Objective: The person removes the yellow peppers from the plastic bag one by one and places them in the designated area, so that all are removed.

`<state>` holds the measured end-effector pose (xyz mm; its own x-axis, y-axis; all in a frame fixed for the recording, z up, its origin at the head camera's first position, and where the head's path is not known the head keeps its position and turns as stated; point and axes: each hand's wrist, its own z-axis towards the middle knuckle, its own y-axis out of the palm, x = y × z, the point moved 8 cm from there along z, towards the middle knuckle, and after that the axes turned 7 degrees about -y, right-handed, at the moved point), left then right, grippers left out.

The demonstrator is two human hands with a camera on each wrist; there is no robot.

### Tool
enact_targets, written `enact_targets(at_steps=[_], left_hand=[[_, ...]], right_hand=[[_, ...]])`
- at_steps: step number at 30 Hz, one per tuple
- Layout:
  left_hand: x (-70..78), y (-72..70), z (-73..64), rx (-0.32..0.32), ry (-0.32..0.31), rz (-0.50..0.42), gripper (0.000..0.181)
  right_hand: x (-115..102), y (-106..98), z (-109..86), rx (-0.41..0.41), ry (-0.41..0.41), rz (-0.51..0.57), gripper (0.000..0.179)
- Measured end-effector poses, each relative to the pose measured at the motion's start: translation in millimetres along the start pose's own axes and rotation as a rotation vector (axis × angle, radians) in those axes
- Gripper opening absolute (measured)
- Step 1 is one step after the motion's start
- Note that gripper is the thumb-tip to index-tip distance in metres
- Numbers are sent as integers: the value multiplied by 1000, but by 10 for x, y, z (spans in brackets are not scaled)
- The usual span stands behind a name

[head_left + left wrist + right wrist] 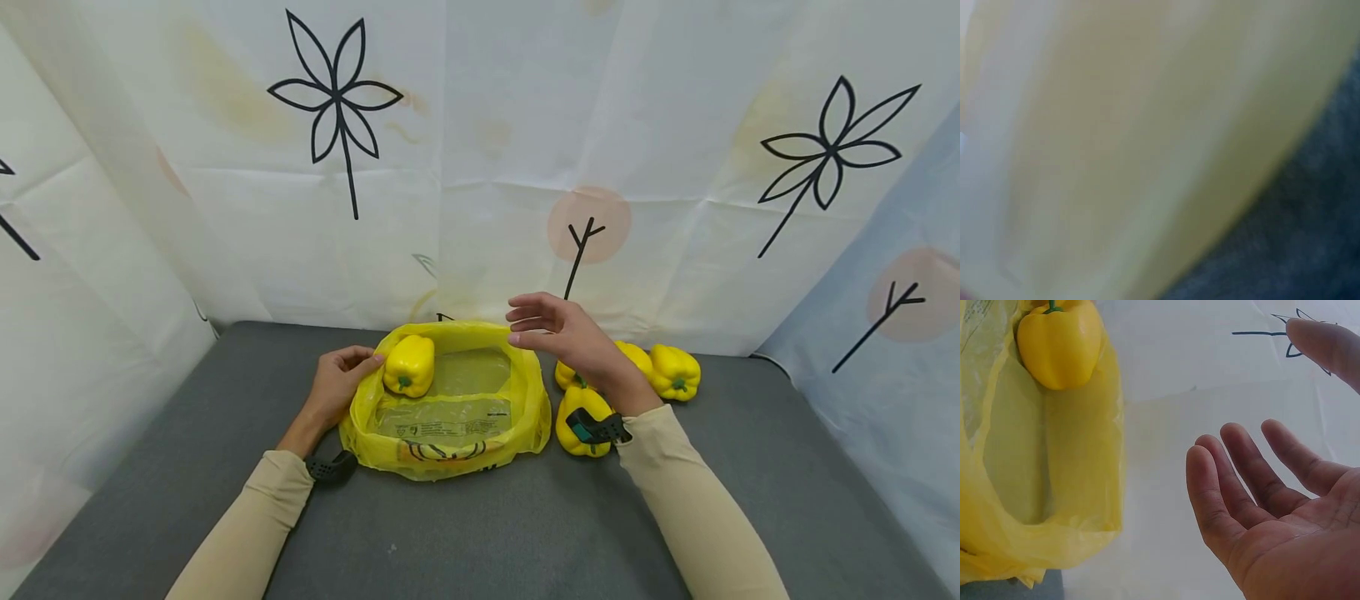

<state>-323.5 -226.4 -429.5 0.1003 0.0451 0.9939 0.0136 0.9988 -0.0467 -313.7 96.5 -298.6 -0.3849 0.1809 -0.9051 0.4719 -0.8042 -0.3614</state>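
A yellow plastic bag (pixel 450 467) stands on the table with its mouth spread wide. Inside, against its left wall, is one yellow bell pepper (pixel 409 367), green stem toward me; the right wrist view also shows this bell pepper (pixel 1061 347). My left hand (pixel 337 385) pinches the bag's left rim; its fingertips are partly hidden. The left wrist view is filled by blurred, pale yellow bag plastic (pixel 1122 150). Raised over the bag's right rim, my right hand (pixel 558 333) holds nothing, its fingers extended and thumb apart.
Several more yellow bell peppers (pixel 675 372) lie on the grey table (pixel 480 542) to the right of the bag, partly covered by my right forearm. A white patterned cloth (pixel 480 150) hangs behind the table, with more cloth at both sides.
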Motion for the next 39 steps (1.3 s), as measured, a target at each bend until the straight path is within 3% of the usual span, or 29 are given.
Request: enact_targets(at_steps=[13, 39], left_hand=[[-12, -3, -5, -1, -1, -1, 36], [10, 4, 0, 5, -9, 14, 37]], right_hand=[[3, 183, 256, -11, 8, 59, 55], [298, 661, 656, -6, 43, 156, 55]])
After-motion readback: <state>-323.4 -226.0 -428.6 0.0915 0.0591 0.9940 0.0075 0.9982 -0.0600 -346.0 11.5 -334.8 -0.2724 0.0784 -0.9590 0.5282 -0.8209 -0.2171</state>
